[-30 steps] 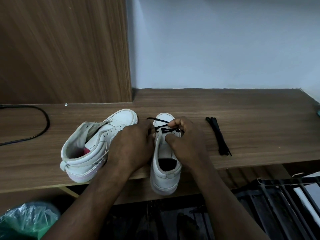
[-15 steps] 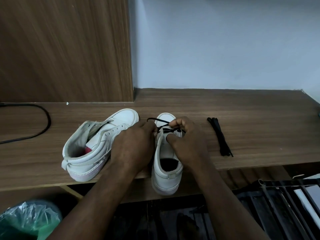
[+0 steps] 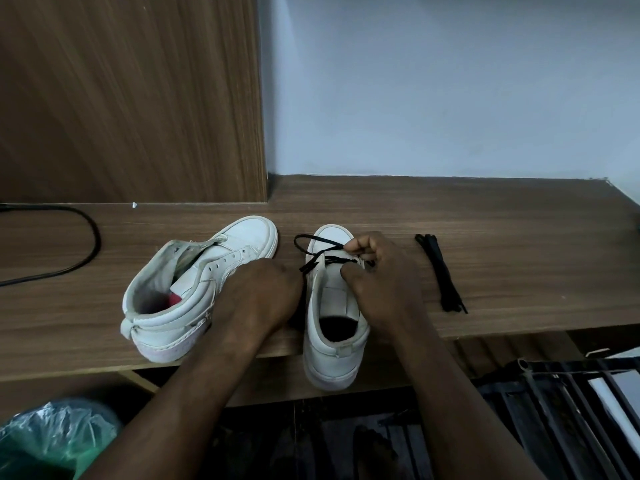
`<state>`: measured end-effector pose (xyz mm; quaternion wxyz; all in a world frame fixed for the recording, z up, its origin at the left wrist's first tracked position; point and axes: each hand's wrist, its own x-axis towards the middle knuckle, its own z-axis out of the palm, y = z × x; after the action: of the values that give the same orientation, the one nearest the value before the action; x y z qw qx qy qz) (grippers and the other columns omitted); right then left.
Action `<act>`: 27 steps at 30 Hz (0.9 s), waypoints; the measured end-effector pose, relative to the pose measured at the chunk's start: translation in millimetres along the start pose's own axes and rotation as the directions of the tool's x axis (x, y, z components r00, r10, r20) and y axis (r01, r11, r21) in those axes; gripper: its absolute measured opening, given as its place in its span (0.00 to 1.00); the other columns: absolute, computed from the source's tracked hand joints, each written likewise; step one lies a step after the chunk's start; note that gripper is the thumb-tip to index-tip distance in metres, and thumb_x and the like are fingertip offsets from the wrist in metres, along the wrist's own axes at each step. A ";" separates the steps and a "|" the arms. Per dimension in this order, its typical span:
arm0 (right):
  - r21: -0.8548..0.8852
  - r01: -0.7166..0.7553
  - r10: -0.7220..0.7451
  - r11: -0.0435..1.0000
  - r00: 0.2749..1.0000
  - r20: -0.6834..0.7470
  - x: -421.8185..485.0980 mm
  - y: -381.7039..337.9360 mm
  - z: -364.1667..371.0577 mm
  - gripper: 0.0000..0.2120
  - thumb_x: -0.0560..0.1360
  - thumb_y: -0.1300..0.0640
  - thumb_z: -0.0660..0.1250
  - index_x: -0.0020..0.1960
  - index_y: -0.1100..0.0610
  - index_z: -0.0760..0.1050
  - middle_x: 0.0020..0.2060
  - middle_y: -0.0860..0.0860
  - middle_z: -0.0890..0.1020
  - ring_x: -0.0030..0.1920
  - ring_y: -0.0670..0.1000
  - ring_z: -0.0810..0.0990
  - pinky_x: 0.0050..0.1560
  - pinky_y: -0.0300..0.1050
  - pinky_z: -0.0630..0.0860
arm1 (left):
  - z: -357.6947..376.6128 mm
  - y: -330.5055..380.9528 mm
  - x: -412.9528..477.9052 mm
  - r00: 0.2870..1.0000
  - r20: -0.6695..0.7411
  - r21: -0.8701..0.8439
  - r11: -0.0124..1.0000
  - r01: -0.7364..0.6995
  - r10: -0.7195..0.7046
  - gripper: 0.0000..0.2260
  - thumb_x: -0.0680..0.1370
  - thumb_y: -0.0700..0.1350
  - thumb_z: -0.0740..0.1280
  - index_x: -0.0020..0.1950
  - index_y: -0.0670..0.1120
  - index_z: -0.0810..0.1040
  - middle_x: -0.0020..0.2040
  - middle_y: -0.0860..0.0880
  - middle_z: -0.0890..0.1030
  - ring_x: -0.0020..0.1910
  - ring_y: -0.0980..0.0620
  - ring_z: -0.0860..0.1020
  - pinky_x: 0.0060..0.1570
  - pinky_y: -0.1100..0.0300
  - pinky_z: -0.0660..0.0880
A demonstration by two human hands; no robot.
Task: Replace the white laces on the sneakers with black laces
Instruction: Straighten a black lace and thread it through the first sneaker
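Two white sneakers sit on the wooden table [image 3: 502,220]. The left sneaker [image 3: 194,282] lies tilted, with no lace in its eyelets. The right sneaker [image 3: 332,341] stands upright, toe away from me, heel over the table's front edge. A black lace [image 3: 313,241] is threaded through its eyelets nearest the toe and loops out to the left. My right hand [image 3: 384,285] pinches this lace over the toe end. My left hand [image 3: 259,299] lies between the two sneakers, against the right sneaker's side, with its fingers curled under and hidden.
A second black lace [image 3: 440,271] lies bundled on the table right of the sneakers. A black cable [image 3: 88,233] curves at the far left. A wood panel [image 3: 138,98] rises behind. Below the table edge are a green plastic bag [image 3: 52,441] and a black rack [image 3: 571,393].
My left hand has drawn back from the eyelets toward me, uncovering the lace's loop and free end. My right hand keeps its pinch near the toe.
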<state>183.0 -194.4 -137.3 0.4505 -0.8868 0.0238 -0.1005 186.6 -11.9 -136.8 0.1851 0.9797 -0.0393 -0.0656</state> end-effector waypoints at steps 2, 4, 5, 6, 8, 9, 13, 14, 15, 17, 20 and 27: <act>-0.029 0.020 -0.020 0.999 1.000 -0.006 0.8 0.9 0.6 0.09 0.73 0.55 0.72 0.52 0.47 0.81 0.47 0.38 0.81 0.49 0.36 0.77 0.43 0.28 0.69 | -2.2 -0.3 -0.9 0.989 -0.124 -0.218 0.975 0.050 -0.078 0.07 0.80 0.47 0.61 0.44 0.50 0.76 0.49 0.46 0.81 0.49 0.43 0.79 0.46 0.51 0.74; 0.012 -0.002 0.002 1.000 1.000 0.018 2.2 4.5 -2.0 0.04 0.75 0.52 0.72 0.49 0.45 0.82 0.44 0.40 0.82 0.46 0.37 0.80 0.41 0.28 0.73 | -0.2 0.9 -0.7 0.966 -0.246 -0.328 0.945 -0.008 -0.077 0.07 0.77 0.49 0.66 0.40 0.53 0.71 0.43 0.52 0.78 0.43 0.47 0.76 0.42 0.52 0.72; 0.086 -0.044 0.040 0.995 0.998 0.049 3.4 5.7 -5.1 0.02 0.77 0.51 0.72 0.48 0.45 0.83 0.43 0.41 0.84 0.45 0.38 0.81 0.41 0.29 0.75 | 0.7 3.4 -1.6 0.964 -0.263 -0.360 0.932 -0.051 -0.049 0.06 0.76 0.48 0.67 0.41 0.53 0.72 0.42 0.53 0.78 0.43 0.48 0.77 0.43 0.51 0.73; 0.153 -0.090 0.078 0.984 0.994 0.080 5.2 8.2 -8.6 0.03 0.78 0.50 0.71 0.46 0.45 0.84 0.42 0.42 0.86 0.44 0.40 0.83 0.43 0.33 0.78 | 2.3 4.8 -2.3 0.965 -0.260 -0.399 0.913 -0.078 -0.031 0.05 0.77 0.47 0.68 0.42 0.52 0.73 0.41 0.54 0.79 0.42 0.50 0.77 0.43 0.51 0.74; 0.195 -0.140 0.118 0.971 0.986 0.121 10.2 14.9 -15.5 0.04 0.79 0.50 0.72 0.46 0.45 0.85 0.41 0.42 0.87 0.43 0.41 0.85 0.45 0.39 0.78 | 4.2 6.8 -1.6 0.967 -0.255 -0.466 0.879 -0.100 -0.025 0.05 0.78 0.46 0.69 0.42 0.53 0.75 0.40 0.55 0.81 0.41 0.52 0.79 0.43 0.54 0.74; 0.175 -0.139 0.116 0.975 0.984 0.133 11.8 17.5 -17.9 0.04 0.79 0.51 0.72 0.46 0.43 0.85 0.41 0.41 0.87 0.44 0.39 0.84 0.46 0.37 0.76 | 6.1 5.9 -0.4 0.965 -0.263 -0.474 0.874 -0.108 -0.023 0.06 0.78 0.46 0.69 0.42 0.54 0.75 0.39 0.56 0.81 0.40 0.54 0.79 0.42 0.56 0.73; 0.106 -0.092 0.075 0.990 0.985 0.156 13.8 23.6 -16.6 0.08 0.77 0.54 0.75 0.46 0.39 0.84 0.43 0.40 0.87 0.45 0.40 0.84 0.47 0.37 0.78 | 10.6 2.1 3.2 0.962 -0.272 -0.485 0.866 -0.121 -0.018 0.04 0.79 0.47 0.70 0.45 0.54 0.77 0.40 0.57 0.82 0.39 0.56 0.79 0.41 0.58 0.73; 0.098 -0.077 0.063 0.992 0.988 0.143 14.2 24.6 -15.2 0.08 0.77 0.55 0.75 0.46 0.41 0.84 0.43 0.41 0.87 0.45 0.41 0.84 0.48 0.39 0.79 | 10.9 2.4 3.5 0.963 -0.270 -0.513 0.849 -0.129 -0.018 0.04 0.79 0.48 0.70 0.46 0.55 0.77 0.40 0.57 0.82 0.38 0.58 0.79 0.41 0.60 0.73; 0.101 -0.068 0.056 0.993 0.991 0.123 14.7 24.3 -13.9 0.07 0.77 0.55 0.75 0.46 0.43 0.84 0.43 0.42 0.86 0.45 0.42 0.84 0.49 0.41 0.79 | 10.6 3.4 3.2 0.963 -0.268 -0.540 0.830 -0.138 -0.015 0.04 0.79 0.48 0.71 0.47 0.56 0.77 0.41 0.58 0.82 0.38 0.59 0.80 0.40 0.62 0.72; 0.087 -0.048 0.039 0.995 0.994 0.098 16.2 23.2 -10.2 0.05 0.77 0.55 0.74 0.45 0.45 0.83 0.43 0.44 0.85 0.44 0.42 0.83 0.48 0.38 0.78 | 10.6 5.3 2.7 0.962 -0.272 -0.564 0.810 -0.160 0.000 0.05 0.79 0.48 0.71 0.51 0.57 0.79 0.41 0.58 0.82 0.37 0.59 0.80 0.41 0.63 0.74; 0.045 0.000 -0.004 0.999 0.995 0.100 15.9 19.4 -5.0 0.06 0.80 0.56 0.70 0.45 0.47 0.81 0.46 0.45 0.82 0.45 0.42 0.80 0.44 0.30 0.72 | 10.5 5.4 2.2 0.957 -0.289 -0.560 0.807 -0.188 0.023 0.06 0.80 0.48 0.71 0.55 0.58 0.79 0.42 0.62 0.81 0.37 0.59 0.80 0.42 0.60 0.75; 0.121 -0.080 0.061 0.989 0.985 0.160 16.2 17.9 -2.8 0.12 0.84 0.53 0.63 0.43 0.48 0.77 0.49 0.48 0.77 0.49 0.48 0.77 0.49 0.40 0.70 | 12.6 5.0 4.5 0.945 -0.328 -0.485 0.857 -0.173 0.005 0.04 0.79 0.52 0.71 0.48 0.57 0.76 0.38 0.58 0.81 0.36 0.59 0.80 0.40 0.57 0.76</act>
<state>199.2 -209.3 -147.6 0.5097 -0.8601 0.0136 -0.0162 189.0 -21.5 -147.1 0.4430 0.8910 -0.0365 0.0925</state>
